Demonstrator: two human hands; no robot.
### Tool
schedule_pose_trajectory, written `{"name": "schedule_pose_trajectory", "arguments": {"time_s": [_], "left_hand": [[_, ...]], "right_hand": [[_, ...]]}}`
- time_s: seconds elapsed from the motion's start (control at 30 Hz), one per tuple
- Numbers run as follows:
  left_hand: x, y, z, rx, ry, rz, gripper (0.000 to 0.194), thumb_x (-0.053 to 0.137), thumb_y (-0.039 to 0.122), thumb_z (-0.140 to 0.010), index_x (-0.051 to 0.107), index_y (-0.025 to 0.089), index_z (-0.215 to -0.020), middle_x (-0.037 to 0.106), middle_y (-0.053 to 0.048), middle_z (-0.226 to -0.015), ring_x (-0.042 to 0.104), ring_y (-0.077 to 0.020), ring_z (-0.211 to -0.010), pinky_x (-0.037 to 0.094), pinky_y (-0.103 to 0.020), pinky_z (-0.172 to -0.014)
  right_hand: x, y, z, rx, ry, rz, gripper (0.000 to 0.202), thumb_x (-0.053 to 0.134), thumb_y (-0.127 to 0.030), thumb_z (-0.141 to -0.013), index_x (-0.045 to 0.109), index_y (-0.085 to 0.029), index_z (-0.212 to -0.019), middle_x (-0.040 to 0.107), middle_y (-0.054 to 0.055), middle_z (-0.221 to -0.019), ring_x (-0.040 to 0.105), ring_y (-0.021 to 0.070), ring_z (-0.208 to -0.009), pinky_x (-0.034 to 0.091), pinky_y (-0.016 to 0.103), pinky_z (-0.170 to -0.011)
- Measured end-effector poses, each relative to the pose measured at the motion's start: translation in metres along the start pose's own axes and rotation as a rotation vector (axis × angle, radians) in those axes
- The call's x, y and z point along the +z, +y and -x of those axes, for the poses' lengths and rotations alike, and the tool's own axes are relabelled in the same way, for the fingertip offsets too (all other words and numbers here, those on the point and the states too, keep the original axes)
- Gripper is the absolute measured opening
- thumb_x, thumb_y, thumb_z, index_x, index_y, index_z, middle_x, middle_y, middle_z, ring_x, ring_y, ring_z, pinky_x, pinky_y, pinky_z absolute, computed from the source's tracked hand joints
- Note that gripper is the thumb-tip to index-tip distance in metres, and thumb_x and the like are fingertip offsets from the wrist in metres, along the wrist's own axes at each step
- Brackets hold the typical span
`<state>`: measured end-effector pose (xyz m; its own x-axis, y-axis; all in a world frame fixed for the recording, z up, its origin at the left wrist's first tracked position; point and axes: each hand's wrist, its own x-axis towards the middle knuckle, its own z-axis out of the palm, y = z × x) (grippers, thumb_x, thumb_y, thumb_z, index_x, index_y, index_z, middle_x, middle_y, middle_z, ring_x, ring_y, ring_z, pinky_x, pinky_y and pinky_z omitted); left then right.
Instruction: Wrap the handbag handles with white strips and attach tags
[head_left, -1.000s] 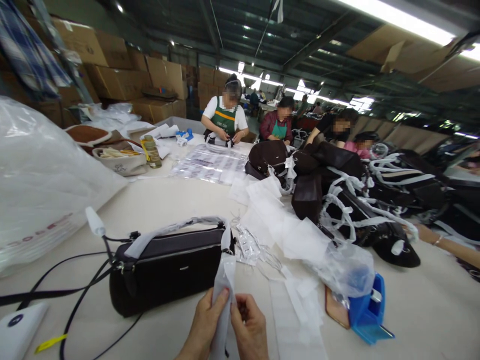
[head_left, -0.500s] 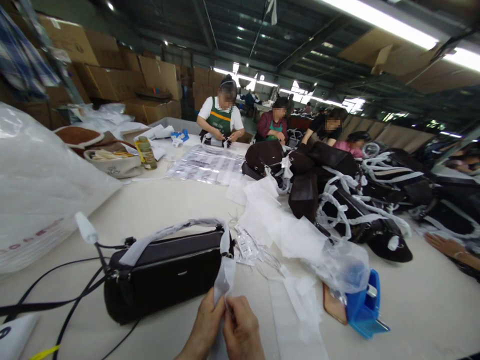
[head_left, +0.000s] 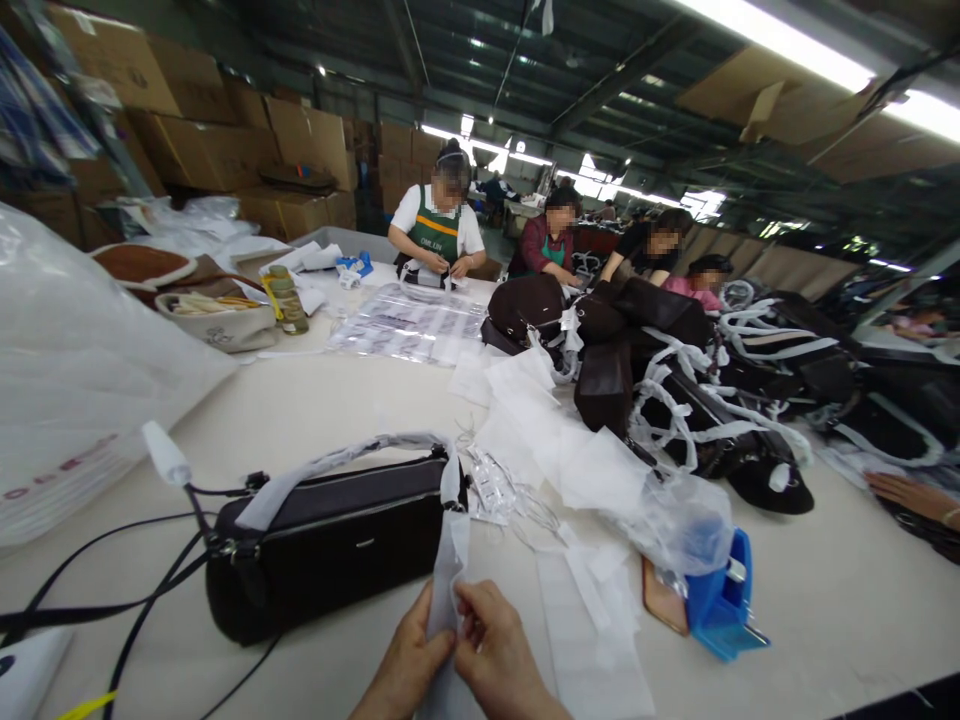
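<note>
Cardboard boxes (head_left: 187, 95) line the workshop wall behind a wide pale table (head_left: 322, 400) where other people sit working. Near its front edge a dark handbag (head_left: 330, 540) lies on its side, handle wrapped in white. Both hands, left hand (head_left: 409, 665) and right hand (head_left: 499, 665), have their fingers pinched closed on a white paper strip (head_left: 448, 575) hanging from the handle's end. Pulled too hard, the thin strip could tear or slip loose.

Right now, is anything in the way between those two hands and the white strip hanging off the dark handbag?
Nothing visible: the left hand and right hand already pinch the white strip just in front of the dark handbag.
</note>
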<state>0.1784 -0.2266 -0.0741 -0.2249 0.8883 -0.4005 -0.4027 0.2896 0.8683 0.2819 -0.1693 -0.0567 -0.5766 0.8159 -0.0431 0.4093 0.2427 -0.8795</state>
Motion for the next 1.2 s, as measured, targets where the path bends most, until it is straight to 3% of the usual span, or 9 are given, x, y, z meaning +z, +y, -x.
{"name": "schedule_pose_trajectory", "arguments": {"time_s": [0.17, 0.27, 0.47, 0.53, 0.67, 0.77, 0.9, 1.07, 1.2], "left_hand": [[0.001, -0.005, -0.007, 0.062, 0.083, -0.117, 0.052, 0.056, 0.016, -0.058, 0.051, 0.016, -0.110, 0.058, -0.008, -0.112, 0.050, -0.0256, -0.107, 0.036, -0.032, -0.095], [-0.002, -0.002, -0.006, 0.098, -0.016, -0.110, 0.051, 0.061, 0.022, -0.060, 0.050, 0.017, -0.110, 0.058, -0.007, -0.108, 0.051, -0.0253, -0.103, 0.037, -0.031, -0.093], [-0.007, 0.001, 0.001, -0.115, -0.189, 0.148, 0.075, 0.062, 0.014, -0.051, 0.038, 0.022, -0.122, 0.056, -0.001, -0.083, 0.054, -0.0188, -0.078, 0.042, -0.022, -0.059], [-0.005, 0.003, 0.003, -0.127, -0.164, 0.239, 0.072, 0.064, 0.018, -0.054, 0.040, 0.022, -0.121, 0.057, -0.002, -0.090, 0.054, -0.0192, -0.086, 0.043, -0.023, -0.067], [-0.005, 0.005, 0.001, -0.039, -0.114, 0.158, 0.052, 0.062, 0.033, -0.069, 0.047, 0.019, -0.116, 0.055, -0.007, -0.111, 0.048, -0.0216, -0.106, 0.036, -0.029, -0.092], [-0.008, 0.001, -0.002, -0.041, -0.112, 0.186, 0.051, 0.063, 0.035, -0.068, 0.049, 0.017, -0.114, 0.060, -0.007, -0.098, 0.055, -0.0207, -0.088, 0.042, -0.030, -0.080], [-0.004, 0.003, -0.001, -0.142, -0.104, 0.232, 0.056, 0.063, 0.033, -0.067, 0.043, 0.016, -0.117, 0.060, -0.005, -0.079, 0.055, -0.0161, -0.064, 0.042, -0.026, -0.056], [0.004, 0.006, 0.003, -0.166, -0.099, 0.287, 0.055, 0.066, 0.036, -0.063, 0.044, 0.017, -0.110, 0.060, -0.005, -0.075, 0.057, -0.0180, -0.061, 0.044, -0.028, -0.054], [0.003, -0.008, 0.005, -0.210, 0.076, 0.218, 0.052, 0.068, 0.049, -0.057, 0.051, 0.016, -0.094, 0.062, -0.005, -0.068, 0.059, -0.0204, -0.056, 0.045, -0.031, -0.054]], "right_hand": [[-0.006, -0.006, -0.001, 0.066, -0.056, -0.093, 0.030, 0.042, -0.001, -0.053, 0.057, -0.019, -0.071, 0.049, -0.002, -0.070, 0.051, 0.0119, -0.062, 0.038, 0.020, -0.050], [-0.003, 0.000, 0.001, 0.075, -0.086, -0.254, 0.031, 0.040, -0.002, -0.055, 0.058, -0.020, -0.074, 0.050, -0.001, -0.074, 0.055, 0.0132, -0.067, 0.043, 0.021, -0.053], [0.000, 0.008, 0.004, 0.146, -0.126, -0.520, 0.021, 0.044, -0.015, -0.070, 0.060, -0.021, -0.082, 0.048, 0.001, -0.080, 0.055, 0.0153, -0.070, 0.051, 0.029, -0.057], [0.000, 0.008, 0.004, 0.112, -0.109, -0.438, 0.025, 0.043, -0.012, -0.070, 0.062, -0.021, -0.083, 0.050, 0.001, -0.080, 0.055, 0.0157, -0.072, 0.051, 0.029, -0.060], [-0.003, 0.008, 0.003, 0.098, -0.127, -0.377, 0.040, 0.038, -0.005, -0.061, 0.064, -0.022, -0.085, 0.053, 0.003, -0.082, 0.055, 0.0178, -0.079, 0.050, 0.028, -0.060], [-0.006, 0.012, 0.000, 0.095, -0.118, -0.372, 0.044, 0.041, -0.004, -0.055, 0.065, -0.023, -0.087, 0.056, 0.003, -0.082, 0.054, 0.0184, -0.080, 0.048, 0.026, -0.057], [-0.008, 0.013, -0.009, 0.268, 0.065, -0.523, 0.021, 0.060, -0.017, -0.058, 0.062, -0.018, -0.080, 0.056, 0.001, -0.072, 0.052, 0.0140, -0.065, 0.043, 0.022, -0.051], [0.005, 0.009, -0.019, 0.462, -0.079, -0.753, 0.021, 0.065, -0.031, -0.058, 0.057, -0.013, -0.064, 0.045, -0.005, -0.046, 0.033, 0.0057, -0.036, 0.022, 0.017, -0.030], [0.018, 0.006, -0.020, 0.518, 0.066, -0.816, 0.015, 0.064, -0.025, -0.054, 0.057, -0.014, -0.061, 0.047, -0.005, -0.045, 0.033, 0.0063, -0.037, 0.021, 0.018, -0.031]]}}
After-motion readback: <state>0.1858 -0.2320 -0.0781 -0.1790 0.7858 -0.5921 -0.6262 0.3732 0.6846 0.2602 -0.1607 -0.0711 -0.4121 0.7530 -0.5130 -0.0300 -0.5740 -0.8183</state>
